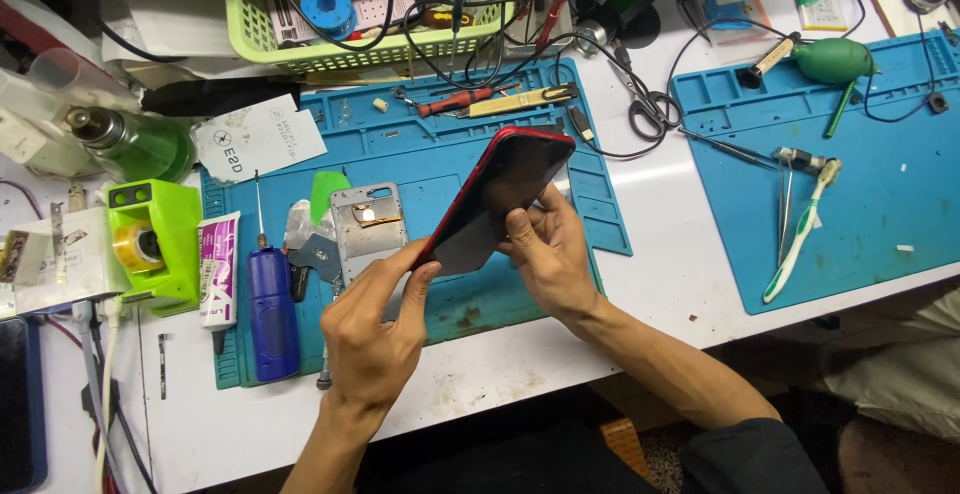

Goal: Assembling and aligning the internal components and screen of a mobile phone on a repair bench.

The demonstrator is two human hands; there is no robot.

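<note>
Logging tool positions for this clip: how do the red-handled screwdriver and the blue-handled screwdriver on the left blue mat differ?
The red-handled screwdriver is slim and lies along the mat's far edge; the blue-handled screwdriver has a much fatter, longer handle and lies near the mat's left edge. The red one points sideways, the blue one points away from the person with a thin bare shaft. Both rest on the left blue mat, and neither the left hand nor the right hand touches them.

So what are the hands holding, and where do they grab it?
A red-edged phone, tilted above the blue mat. The left hand pinches its lower corner; the right hand grips its lower right edge.
</note>
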